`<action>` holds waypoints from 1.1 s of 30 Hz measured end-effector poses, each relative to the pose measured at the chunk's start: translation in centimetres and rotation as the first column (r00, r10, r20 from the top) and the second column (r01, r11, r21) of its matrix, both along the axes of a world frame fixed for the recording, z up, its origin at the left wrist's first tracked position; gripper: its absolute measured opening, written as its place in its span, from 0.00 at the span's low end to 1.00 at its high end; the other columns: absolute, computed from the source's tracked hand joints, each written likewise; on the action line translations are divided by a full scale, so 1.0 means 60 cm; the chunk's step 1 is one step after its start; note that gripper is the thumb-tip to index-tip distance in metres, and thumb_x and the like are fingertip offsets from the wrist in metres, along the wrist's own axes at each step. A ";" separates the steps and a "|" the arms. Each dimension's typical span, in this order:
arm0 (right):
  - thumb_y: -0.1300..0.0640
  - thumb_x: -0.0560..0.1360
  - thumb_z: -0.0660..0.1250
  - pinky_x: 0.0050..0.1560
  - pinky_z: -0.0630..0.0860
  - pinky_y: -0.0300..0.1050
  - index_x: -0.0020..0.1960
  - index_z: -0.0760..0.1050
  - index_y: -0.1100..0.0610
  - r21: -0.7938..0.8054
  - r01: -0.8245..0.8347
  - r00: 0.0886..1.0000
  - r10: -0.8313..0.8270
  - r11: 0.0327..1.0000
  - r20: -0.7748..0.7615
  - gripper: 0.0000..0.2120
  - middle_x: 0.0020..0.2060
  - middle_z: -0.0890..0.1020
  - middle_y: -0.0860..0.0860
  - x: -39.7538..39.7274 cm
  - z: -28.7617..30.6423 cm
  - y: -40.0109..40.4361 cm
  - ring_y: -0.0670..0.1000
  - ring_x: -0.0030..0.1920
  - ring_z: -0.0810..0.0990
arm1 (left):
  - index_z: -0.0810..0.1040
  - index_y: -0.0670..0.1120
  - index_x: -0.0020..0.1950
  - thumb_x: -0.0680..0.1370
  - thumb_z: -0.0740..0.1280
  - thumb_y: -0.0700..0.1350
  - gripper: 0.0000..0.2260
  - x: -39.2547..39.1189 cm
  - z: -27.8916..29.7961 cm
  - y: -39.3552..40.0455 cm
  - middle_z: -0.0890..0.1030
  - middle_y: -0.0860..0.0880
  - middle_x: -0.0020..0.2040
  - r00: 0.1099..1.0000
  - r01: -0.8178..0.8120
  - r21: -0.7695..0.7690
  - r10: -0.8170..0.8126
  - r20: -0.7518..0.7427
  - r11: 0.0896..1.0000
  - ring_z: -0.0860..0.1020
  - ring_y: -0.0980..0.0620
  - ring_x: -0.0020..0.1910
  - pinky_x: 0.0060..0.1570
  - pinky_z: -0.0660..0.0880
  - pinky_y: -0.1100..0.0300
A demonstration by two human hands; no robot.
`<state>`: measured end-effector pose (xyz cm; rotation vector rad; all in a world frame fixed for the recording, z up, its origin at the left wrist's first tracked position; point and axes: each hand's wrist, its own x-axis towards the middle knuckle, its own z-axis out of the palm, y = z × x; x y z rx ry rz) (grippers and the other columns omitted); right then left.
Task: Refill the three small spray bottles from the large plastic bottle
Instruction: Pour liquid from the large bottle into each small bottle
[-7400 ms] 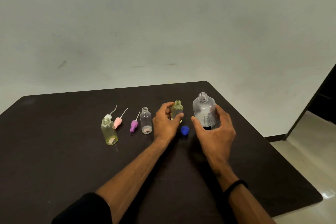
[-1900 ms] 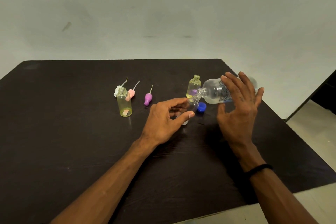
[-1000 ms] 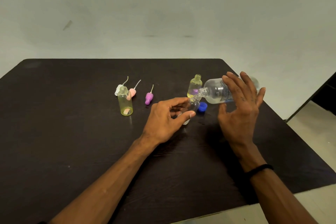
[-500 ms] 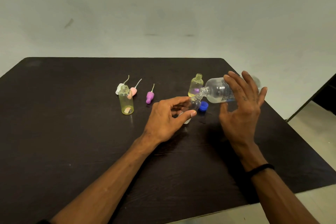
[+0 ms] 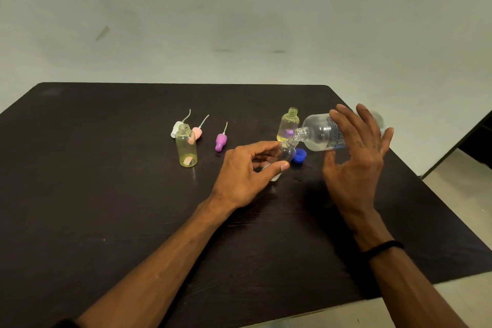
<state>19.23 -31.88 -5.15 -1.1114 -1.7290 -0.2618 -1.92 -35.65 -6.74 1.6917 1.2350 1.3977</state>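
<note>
Both hands hold bottles: right hand (image 5: 354,165) grips the large plastic bottle (image 5: 319,132), left hand (image 5: 247,170) pinches a clear small bottle (image 5: 286,154).
Large bottle lies tipped, its mouth touching the small neck; a blue cap (image 5: 299,155) sits just beside on the dark table (image 5: 106,194).
</note>
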 end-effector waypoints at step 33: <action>0.76 0.67 0.71 0.78 0.44 0.79 0.74 0.75 0.55 0.016 0.005 1.000 -0.006 1.000 0.007 0.38 0.76 0.73 0.48 0.000 0.001 0.000 0.55 0.81 0.63 | 0.82 0.44 0.68 0.76 0.79 0.45 0.22 -0.002 -0.005 0.004 0.87 0.50 0.57 1.000 0.002 0.009 -0.002 0.003 1.000 0.85 0.57 0.56 0.60 0.83 0.55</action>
